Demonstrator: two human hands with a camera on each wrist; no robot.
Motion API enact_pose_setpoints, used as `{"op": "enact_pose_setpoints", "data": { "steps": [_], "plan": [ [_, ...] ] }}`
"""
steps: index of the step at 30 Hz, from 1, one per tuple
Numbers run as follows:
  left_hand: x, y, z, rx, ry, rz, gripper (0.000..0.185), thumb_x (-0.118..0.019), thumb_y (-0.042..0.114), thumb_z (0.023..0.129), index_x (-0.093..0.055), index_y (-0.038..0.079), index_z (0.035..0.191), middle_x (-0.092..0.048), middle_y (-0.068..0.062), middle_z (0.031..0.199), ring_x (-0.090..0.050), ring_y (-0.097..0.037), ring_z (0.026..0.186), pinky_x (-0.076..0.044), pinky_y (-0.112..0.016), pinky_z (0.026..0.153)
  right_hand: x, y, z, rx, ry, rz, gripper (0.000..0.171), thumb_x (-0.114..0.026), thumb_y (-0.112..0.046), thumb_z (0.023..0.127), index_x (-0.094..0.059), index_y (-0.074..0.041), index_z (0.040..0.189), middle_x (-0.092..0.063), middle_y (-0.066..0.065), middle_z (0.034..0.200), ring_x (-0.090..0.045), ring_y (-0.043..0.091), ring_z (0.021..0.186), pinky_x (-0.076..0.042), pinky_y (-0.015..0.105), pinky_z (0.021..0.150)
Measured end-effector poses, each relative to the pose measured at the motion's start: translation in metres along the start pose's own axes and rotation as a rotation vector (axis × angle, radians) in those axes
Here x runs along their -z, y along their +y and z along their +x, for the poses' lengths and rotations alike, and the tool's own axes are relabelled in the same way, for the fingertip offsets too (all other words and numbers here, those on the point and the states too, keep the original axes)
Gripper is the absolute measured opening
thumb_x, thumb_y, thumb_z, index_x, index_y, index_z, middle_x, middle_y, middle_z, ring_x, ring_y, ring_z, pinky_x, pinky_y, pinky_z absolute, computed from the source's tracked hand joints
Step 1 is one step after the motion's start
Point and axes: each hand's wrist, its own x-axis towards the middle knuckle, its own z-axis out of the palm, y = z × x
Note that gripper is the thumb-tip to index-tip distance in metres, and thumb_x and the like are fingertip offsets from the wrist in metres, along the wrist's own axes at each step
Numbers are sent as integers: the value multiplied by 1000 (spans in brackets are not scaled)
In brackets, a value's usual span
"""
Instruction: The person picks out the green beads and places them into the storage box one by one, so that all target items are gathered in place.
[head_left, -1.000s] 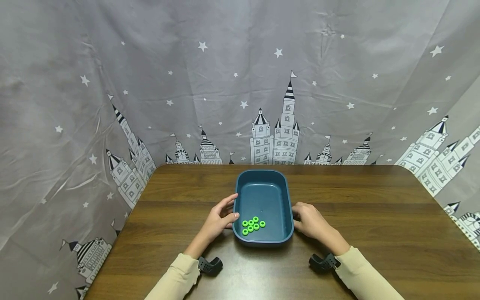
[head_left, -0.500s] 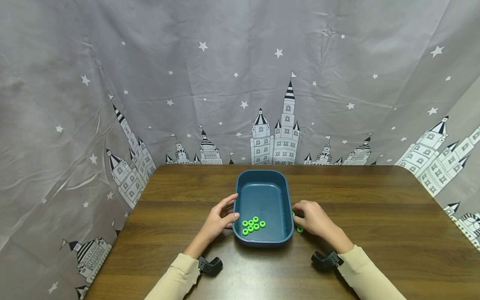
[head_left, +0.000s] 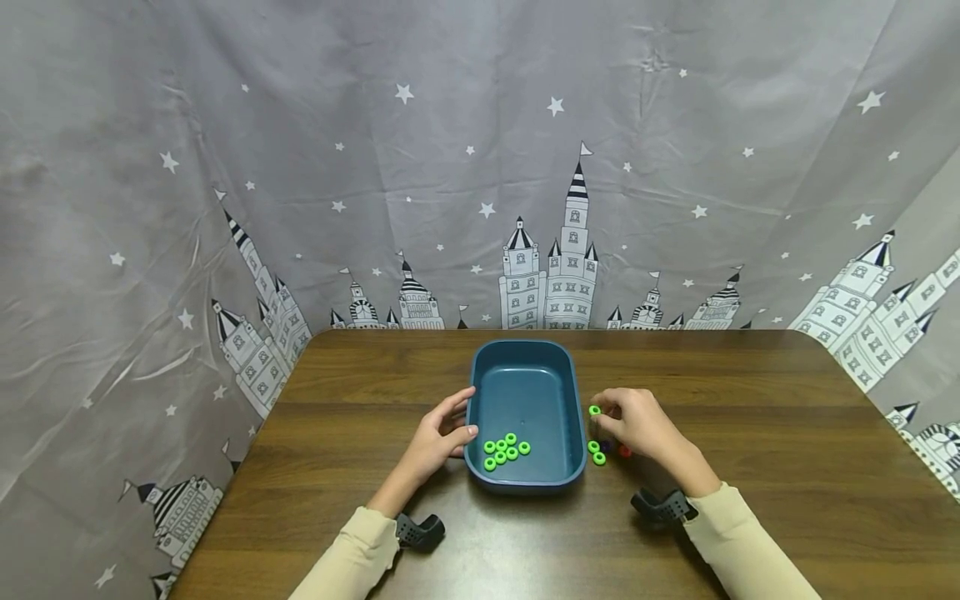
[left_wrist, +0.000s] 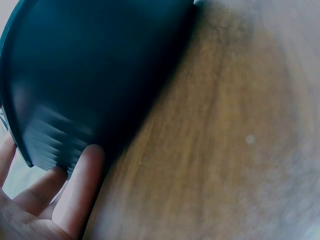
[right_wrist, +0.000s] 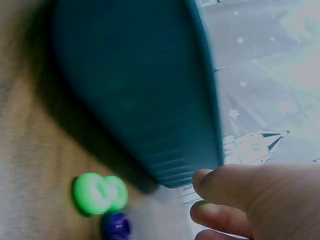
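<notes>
A dark blue plastic bin [head_left: 527, 392] stands on the wooden table. Inside, near its front left corner, lie several bright green rings [head_left: 501, 457]. My left hand [head_left: 433, 435] holds the bin's left side, thumb at the rim and fingers [left_wrist: 80, 190] against the outer wall. To the right of the bin, my right hand [head_left: 633, 421] has curled fingers, with one green ring [head_left: 595, 411] between thumb and index fingertips. Below that hand, two green rings [right_wrist: 95, 194], a purple piece [right_wrist: 118, 226] and a partly hidden red piece [head_left: 625, 451] lie on the table.
The wooden table [head_left: 765, 450] extends to both sides of the bin. Behind it hangs a grey curtain [head_left: 420, 183] printed with castles and stars. A black wrist mount [head_left: 422, 532] is strapped to each wrist.
My right hand has moved right and slightly back, away from the bin's wall. Green, purple and red pieces beneath it have come into view. The left hand and bin stay put.
</notes>
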Motion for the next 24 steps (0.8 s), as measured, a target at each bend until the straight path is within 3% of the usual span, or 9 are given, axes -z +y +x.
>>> {"op": "enact_pose_setpoints", "data": {
  "steps": [12,24],
  "plan": [
    [0,0,0,4,6,10,65,-64,9,95,-40,8,155,-43,-33,152,-55,-49,132,-64,-36,76,10,-19,11,3,74,69,16,-78,-6,84,-77,-1,99,-74,2,78,-61,4,66,-51,22,60],
    [0,0,-1,-2,1,14,65,-64,9,96,-39,8,156,-43,-33,153,-54,-50,132,-64,-37,76,3,-49,28,43,31,119,21,-75,-7,88,-77,1,107,-77,11,97,-67,11,73,-55,22,64]
  ]
}}
